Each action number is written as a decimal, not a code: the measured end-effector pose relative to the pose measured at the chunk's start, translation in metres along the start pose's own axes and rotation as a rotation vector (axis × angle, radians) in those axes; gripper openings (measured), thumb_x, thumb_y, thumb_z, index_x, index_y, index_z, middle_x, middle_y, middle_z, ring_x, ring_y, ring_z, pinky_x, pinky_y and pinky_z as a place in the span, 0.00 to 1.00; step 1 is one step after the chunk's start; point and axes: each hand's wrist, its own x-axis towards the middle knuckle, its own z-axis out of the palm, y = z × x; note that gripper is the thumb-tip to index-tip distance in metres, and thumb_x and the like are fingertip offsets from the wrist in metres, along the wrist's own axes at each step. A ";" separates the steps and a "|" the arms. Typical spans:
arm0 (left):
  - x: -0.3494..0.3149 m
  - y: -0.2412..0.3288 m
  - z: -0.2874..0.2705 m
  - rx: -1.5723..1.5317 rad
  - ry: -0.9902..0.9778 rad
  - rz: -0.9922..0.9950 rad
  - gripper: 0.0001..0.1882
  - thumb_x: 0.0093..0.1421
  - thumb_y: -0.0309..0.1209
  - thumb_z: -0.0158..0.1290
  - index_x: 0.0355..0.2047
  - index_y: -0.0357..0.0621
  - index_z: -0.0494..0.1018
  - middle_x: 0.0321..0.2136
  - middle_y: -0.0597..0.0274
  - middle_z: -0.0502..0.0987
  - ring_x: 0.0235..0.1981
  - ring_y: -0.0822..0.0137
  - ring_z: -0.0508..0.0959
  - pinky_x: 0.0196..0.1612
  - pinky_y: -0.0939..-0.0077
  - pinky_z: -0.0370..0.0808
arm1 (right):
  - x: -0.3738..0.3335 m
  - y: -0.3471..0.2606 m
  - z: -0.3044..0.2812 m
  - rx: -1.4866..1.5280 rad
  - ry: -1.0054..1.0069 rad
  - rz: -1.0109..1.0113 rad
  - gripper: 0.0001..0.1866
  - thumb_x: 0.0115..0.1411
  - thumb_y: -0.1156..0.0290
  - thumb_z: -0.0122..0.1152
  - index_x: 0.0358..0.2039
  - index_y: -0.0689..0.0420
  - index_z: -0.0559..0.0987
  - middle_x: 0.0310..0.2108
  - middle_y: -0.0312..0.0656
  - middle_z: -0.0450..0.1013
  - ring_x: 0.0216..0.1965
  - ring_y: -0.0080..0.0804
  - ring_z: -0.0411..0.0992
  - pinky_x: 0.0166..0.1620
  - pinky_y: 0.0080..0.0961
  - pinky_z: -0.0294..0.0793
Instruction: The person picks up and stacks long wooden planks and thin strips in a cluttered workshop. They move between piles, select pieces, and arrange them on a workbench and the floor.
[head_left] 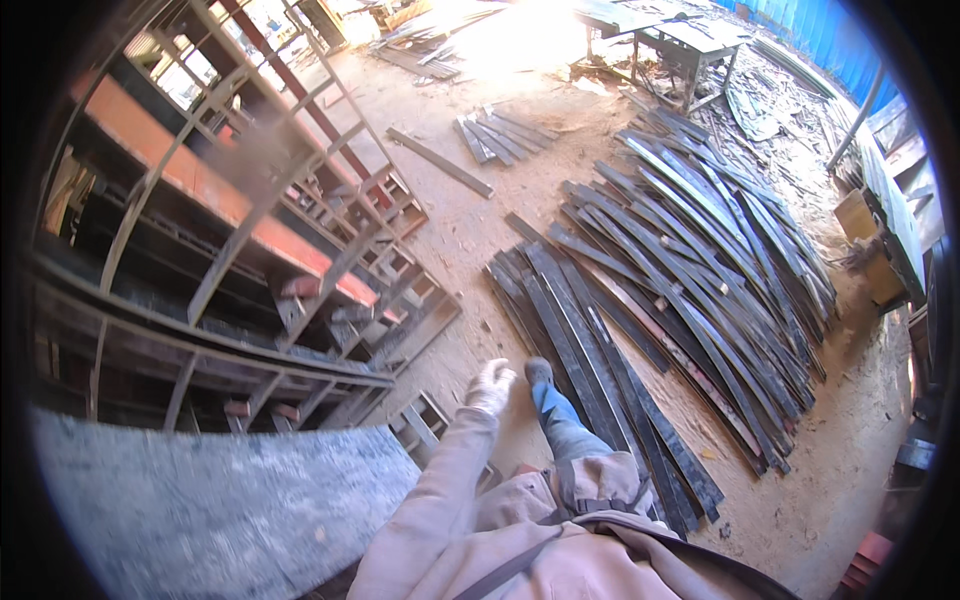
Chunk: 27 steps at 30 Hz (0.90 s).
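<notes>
1 flat grey sheet (220, 495) lies at far left, below slatted framing (240, 240). Next, the wearer's gloved left hand (490, 388) hangs over bare ground; whether its fingers are closed, I cannot tell. Right of the boot (539, 372), dark boards (560, 320) lie grounded, long axes running near-right to far-left. Right hand: out of view, state undeterminable.

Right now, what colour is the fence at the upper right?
Blue: the fence shows best in the head view.
</notes>
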 end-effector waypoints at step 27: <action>0.788 0.166 -0.181 0.655 -0.454 -0.236 0.26 0.62 0.47 0.59 0.53 0.42 0.78 0.53 0.42 0.80 0.58 0.48 0.78 0.62 0.57 0.73 | 0.491 -0.599 -0.309 0.684 0.294 0.316 0.15 0.65 0.61 0.54 0.25 0.54 0.81 0.22 0.43 0.77 0.24 0.34 0.76 0.30 0.35 0.75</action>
